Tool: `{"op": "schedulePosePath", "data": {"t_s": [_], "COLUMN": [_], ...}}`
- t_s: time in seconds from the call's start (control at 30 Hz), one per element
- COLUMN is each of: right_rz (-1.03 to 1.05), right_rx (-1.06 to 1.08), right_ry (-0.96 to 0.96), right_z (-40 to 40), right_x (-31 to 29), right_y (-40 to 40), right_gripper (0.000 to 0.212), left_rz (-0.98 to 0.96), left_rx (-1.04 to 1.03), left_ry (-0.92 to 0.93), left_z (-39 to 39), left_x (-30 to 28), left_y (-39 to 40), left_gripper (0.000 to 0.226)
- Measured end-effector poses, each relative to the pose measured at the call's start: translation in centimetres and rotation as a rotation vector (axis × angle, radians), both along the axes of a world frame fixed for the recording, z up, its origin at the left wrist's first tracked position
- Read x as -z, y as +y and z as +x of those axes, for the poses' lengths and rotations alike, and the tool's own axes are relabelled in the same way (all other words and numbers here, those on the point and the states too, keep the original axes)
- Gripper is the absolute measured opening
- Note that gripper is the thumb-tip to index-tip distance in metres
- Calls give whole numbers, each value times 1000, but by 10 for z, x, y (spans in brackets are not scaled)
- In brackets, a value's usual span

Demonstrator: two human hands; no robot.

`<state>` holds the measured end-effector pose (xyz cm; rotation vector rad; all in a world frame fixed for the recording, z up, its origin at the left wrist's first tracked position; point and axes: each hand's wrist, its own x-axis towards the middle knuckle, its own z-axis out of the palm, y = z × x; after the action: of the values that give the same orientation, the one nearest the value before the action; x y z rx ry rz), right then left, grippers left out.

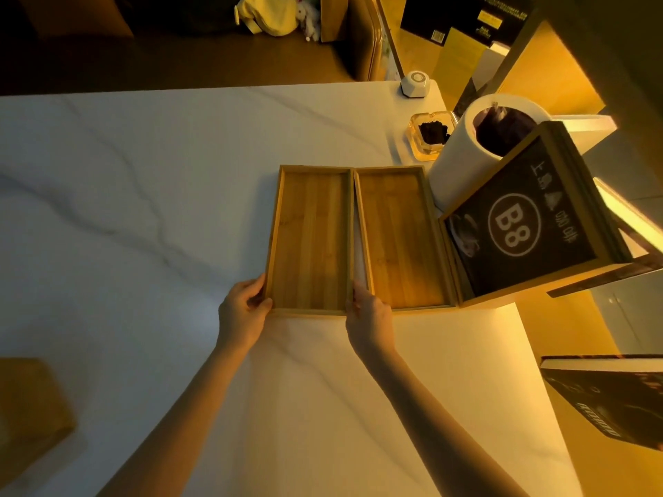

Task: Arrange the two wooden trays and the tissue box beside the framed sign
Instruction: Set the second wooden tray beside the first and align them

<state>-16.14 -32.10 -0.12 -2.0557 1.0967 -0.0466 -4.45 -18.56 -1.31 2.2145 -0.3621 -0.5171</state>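
1. Because the task wants everything in a row beside the sign (pixel 520 224), the table (pixel 143 174) is used as one long line: the sign stands tilted at the right, and the two trays lie flat to its left.
2. The right tray (pixel 400 238) lies just beside the frame of the sign, probably already in its place.
3. The left tray (pixel 310 242) is held at its near end. Between the two trays a thin gap is open, wider toward the person, so I judge that the left tray is being pushed square against its neighbour.
4. The left hand (pixel 241 310) is closed on the near left corner, fingers on the outer wall. The right hand (pixel 367 313) grips the near right corner, with fingers in the gap.
5. A wooden block (pixel 32 407) at the near left edge may be the tissue box; it is blurred, so I cannot tell. It lies well apart from the trays.
6. Behind the sign stand a white bin (pixel 462 156) and an ashtray (pixel 430 134), farther back a small white device (pixel 415 84). A book (pixel 610 396) lies at the near right. None of them blocks the free space to the left of the trays.
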Motion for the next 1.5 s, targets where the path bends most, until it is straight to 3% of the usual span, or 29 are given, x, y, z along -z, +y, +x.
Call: {"op": "schedulePosePath", "data": {"t_s": [0.37,0.5,0.6,0.67,0.77,0.9,1.1,1.5], "right_rz": [-124,-179,-359,-414,-391,-410,-397,-389], "right_rx": [-92,-177,-280,-375,-531,-567,-557,-571], "right_ry": [118,121,28,67,234,293,318,258], "right_z": [2,-2,-17,-27,-40,-46,-49,-60], "right_x": [4,0,-2,-1,13,25,21,17], "right_y": [4,4,13,18,24,28,20,8], "right_gripper": [40,37,41,49,60,77,58,59], "left_rz": [35,103,257,364,475,511,540,530], "left_rx": [58,194,332,392,409,418,448,432], "left_ry": [-50,-202,-380,-431,-425,-345,-331,-296], "left_z": [2,-3,-17,-26,-37,-41,-43,-56], "left_x": [4,6,12,15,17,19,16,10], "left_y": [3,8,14,18,23,25,22,14], "left_gripper": [46,44,50,60,68,74,75,70]}}
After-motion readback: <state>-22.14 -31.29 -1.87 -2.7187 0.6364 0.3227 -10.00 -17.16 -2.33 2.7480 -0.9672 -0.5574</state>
